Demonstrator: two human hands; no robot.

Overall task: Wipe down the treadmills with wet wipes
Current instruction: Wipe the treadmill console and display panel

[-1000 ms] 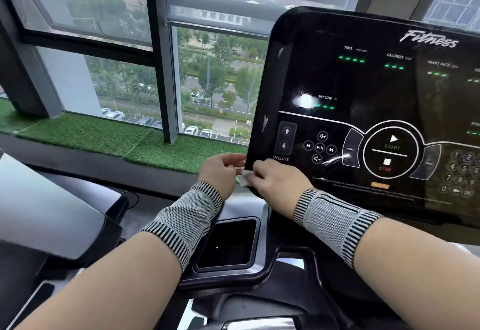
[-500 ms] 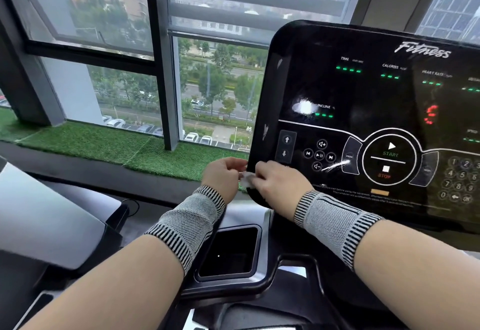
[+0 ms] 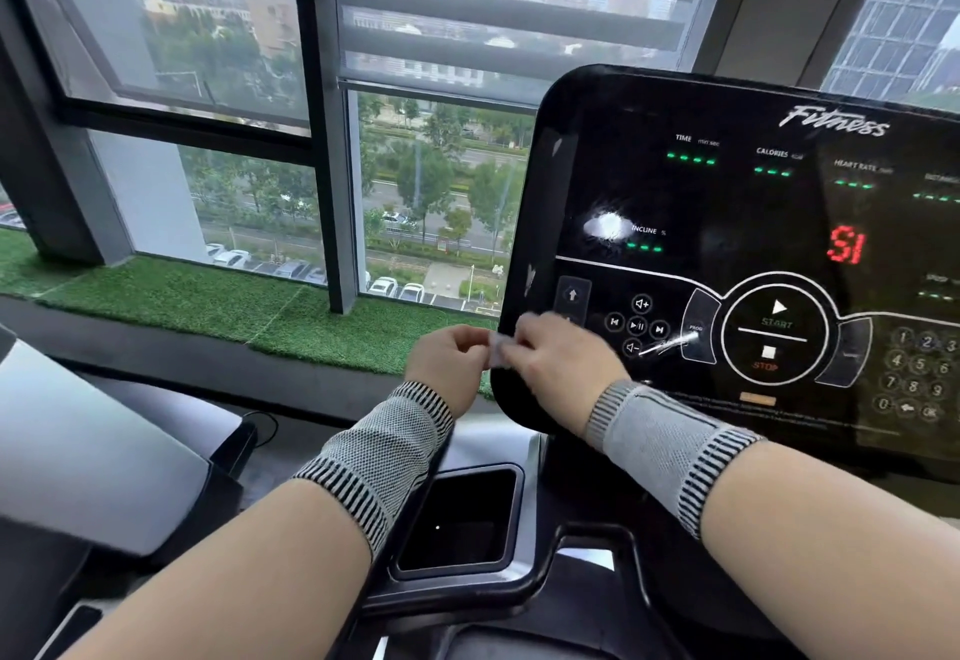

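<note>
Wet wipe [image 3: 497,352] pinched between left hand [image 3: 448,367] and right hand [image 3: 558,371], held together just in front of lower left corner of treadmill console [image 3: 727,223]. Both hands closed on the small whitish sheet, apparently unfolding or spreading it; wipe partly hidden by fingers, so extent of unfolding unclear. Striped knit wrist sleeves [image 3: 382,457] on both forearms. Glossy console lit, red digits and green indicators showing; pale glare smudge [image 3: 605,228] beside INCLINE readout. Empty cup-holder recess [image 3: 460,524] below. For good practice: open wipe fully, lay flat against panel, sweep with light even pressure, avoiding firm presses on START/STOP control [image 3: 774,329].
</note>
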